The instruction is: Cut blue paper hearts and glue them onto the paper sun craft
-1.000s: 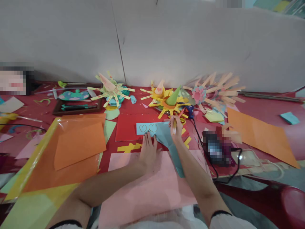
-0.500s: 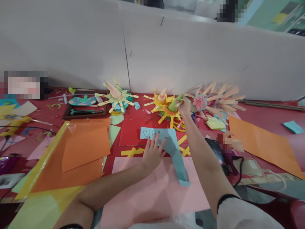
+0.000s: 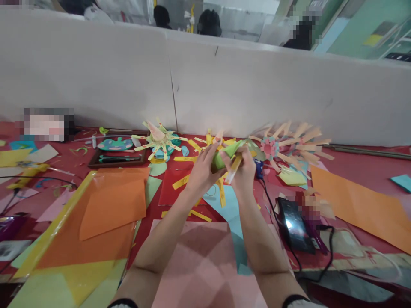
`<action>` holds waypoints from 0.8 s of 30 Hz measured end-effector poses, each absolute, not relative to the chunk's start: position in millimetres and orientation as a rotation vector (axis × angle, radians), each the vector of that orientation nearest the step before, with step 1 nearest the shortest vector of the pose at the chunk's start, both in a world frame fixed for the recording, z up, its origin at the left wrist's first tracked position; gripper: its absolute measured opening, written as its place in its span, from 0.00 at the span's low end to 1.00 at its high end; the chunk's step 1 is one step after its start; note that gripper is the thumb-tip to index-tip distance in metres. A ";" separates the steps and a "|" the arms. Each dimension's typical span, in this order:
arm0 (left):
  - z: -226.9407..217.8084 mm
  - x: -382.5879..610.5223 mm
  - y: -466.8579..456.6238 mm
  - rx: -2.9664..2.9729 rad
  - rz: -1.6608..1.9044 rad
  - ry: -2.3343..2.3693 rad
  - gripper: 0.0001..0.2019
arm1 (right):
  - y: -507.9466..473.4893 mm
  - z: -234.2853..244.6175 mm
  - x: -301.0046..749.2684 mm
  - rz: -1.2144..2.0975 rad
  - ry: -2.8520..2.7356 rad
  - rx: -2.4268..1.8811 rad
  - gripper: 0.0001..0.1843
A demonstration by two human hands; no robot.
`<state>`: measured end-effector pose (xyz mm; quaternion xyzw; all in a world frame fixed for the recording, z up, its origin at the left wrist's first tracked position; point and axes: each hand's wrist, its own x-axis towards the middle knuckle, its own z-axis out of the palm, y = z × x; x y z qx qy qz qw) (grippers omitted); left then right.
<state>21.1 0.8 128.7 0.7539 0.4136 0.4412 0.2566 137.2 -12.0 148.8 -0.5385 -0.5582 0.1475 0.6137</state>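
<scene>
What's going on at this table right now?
A person has both hands on a green paper cone with yellow paper strips fanning out around it. The left hand grips the cone from one side; the right hand is at the other, also holding what looks like a pen. Light-blue paper lies below, partly over a pink sheet.

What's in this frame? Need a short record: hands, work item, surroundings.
left_hand: left hand around the green paper cone
right_hand: right hand at the cone's other side, holding a pen-like tool
work_item: green cone, tilted, yellow paper strips spreading around it
below_hands: blue paper, partly over a pink sheet
left_side: orange sheets; yellow glue gun
right_side: dark phone-like device
unclear: whether the pen-like tool touches the cone
</scene>
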 end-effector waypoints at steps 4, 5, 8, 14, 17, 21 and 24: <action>120.4 2.2 19.3 1.701 1.061 1.064 0.29 | -15.7 141.5 143.2 0.439 -1.392 -1.094 0.12; 119.6 -4.9 23.9 1.625 1.002 1.043 0.29 | -13.8 139.7 150.0 0.413 -1.367 -1.068 0.11; 120.2 -22.7 33.3 1.467 0.860 0.908 0.31 | -6.4 136.2 171.8 0.446 -1.297 -1.134 0.10; 118.7 -34.7 34.8 1.413 0.593 0.555 0.36 | -3.0 143.9 179.8 0.620 -1.321 -1.126 0.09; 109.5 -41.4 35.1 1.408 0.547 0.443 0.44 | -6.7 149.6 171.9 0.697 -1.468 -1.136 0.09; 101.6 -49.5 35.6 1.373 0.506 0.470 0.50 | -11.8 154.6 166.4 0.789 -1.544 -1.122 0.10; 108.9 -45.6 35.0 1.368 0.481 0.520 0.46 | -15.3 157.1 168.0 0.797 -1.546 -1.099 0.11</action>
